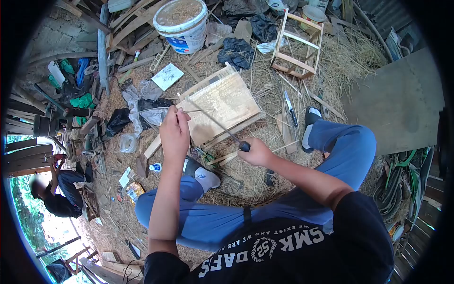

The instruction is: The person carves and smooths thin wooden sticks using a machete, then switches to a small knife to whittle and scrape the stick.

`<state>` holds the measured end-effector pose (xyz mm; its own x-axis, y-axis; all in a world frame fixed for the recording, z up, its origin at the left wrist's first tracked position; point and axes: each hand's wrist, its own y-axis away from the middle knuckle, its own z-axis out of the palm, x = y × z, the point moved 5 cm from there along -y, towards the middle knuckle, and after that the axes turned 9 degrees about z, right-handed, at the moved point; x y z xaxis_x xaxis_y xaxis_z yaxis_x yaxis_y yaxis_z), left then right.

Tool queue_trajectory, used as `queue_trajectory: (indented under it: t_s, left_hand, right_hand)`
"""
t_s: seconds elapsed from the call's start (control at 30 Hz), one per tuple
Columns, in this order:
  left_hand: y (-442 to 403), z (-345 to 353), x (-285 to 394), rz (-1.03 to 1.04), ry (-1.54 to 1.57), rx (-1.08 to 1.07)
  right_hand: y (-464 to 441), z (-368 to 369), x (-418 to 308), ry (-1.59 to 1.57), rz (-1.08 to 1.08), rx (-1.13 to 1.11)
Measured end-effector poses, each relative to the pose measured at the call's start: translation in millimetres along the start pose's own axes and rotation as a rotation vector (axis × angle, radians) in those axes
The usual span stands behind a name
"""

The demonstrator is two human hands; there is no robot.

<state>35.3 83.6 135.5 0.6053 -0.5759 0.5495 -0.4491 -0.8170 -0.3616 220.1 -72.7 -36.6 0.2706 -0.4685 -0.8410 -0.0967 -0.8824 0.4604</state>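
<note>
My right hand [255,152] is closed round the black handle of a long thin metal tool [221,127], whose shaft slants up and left over a wooden board [224,104]. Pinched in the fingers of my left hand [175,130] is a thin stick [199,110] that points right and lies near the shaft. Whether stick and shaft touch I cannot tell. The board rests low between my feet on the straw-covered ground. To its right lies a knife [291,108] with a dark handle.
A small wooden frame [295,59] stands beyond the board, at the right. A white bucket [182,28] is at the top. A white tile [167,76] and a bottle [155,167] lie leftward. Another person [61,191] sits at the far left. A large sheet [392,102] lies right.
</note>
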Motion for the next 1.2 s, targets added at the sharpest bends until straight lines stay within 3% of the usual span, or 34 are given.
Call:
queue_trajectory:
  t_s: [0.07,0.17,0.2,0.23,0.3,0.33,0.37,0.43,0.5,0.57,0.63,0.7,0.8,0.83,0.9,0.93,1.13,1.17,1.2]
  left_hand:
    - [-3,-3,-2,-0.031,-0.01,0.0]
    - [-6,-4,-3,-0.008,-0.014,-0.01]
    - [-5,-3,-4,-0.02,-0.012,-0.005]
    - [-6,-2,-3,-0.006,0.008,-0.016]
    - [-1,-2,-2,0.005,0.024,-0.037]
    - [-1,-2,-1,0.026,0.022,-0.048]
    - [-3,-3,0,0.051,0.021,-0.056]
    - [-1,-3,1,0.055,0.025,-0.052]
    - [-4,-3,-1,0.05,0.03,-0.05]
    - [2,-1,3,0.065,0.029,-0.075]
    - [9,0,1,0.043,0.095,-0.061]
    - [9,-4,0,0.041,0.055,-0.045]
    - [10,-6,-10,0.025,0.034,-0.046]
    - [9,-6,-11,0.023,0.035,-0.045]
    - [12,-6,-12,-0.006,0.075,-0.032]
    - [15,-7,-11,-0.015,0.073,-0.037]
    - [8,-8,-5,-0.038,0.042,-0.059]
    - [8,-7,-4,-0.02,0.035,-0.046]
    - [9,-5,-2,-0.007,0.028,-0.034]
  right_hand:
    - [-5,-4,30,-0.115,0.486,-0.143]
    - [4,-15,-15,-0.106,0.304,-0.149]
    - [1,-12,-26,-0.002,0.083,-0.064]
    - [1,-10,-23,0.005,0.088,-0.073]
    - [5,-8,-33,0.009,-0.16,-0.009]
    - [5,-8,-26,-0.113,0.062,-0.136]
    - [3,-12,-21,-0.114,0.056,-0.132]
    - [-2,-15,2,-0.112,0.413,-0.189]
    - [-3,-10,-1,-0.066,0.381,-0.148]
    - [1,-10,-26,0.011,-0.068,-0.034]
    - [5,-8,-22,0.014,-0.049,-0.047]
    - [-4,-3,10,0.016,0.291,-0.131]
    - [0,-6,10,-0.119,0.451,-0.174]
    - [4,-7,1,-0.117,0.452,-0.174]
    - [9,-12,-38,0.073,-0.037,-0.018]
    - [11,-12,-40,0.117,-0.068,-0.025]
    - [-4,-10,8,0.132,0.279,-0.016]
    - [-3,-10,6,0.137,0.281,-0.017]
    - [2,-10,-14,0.142,0.142,0.002]
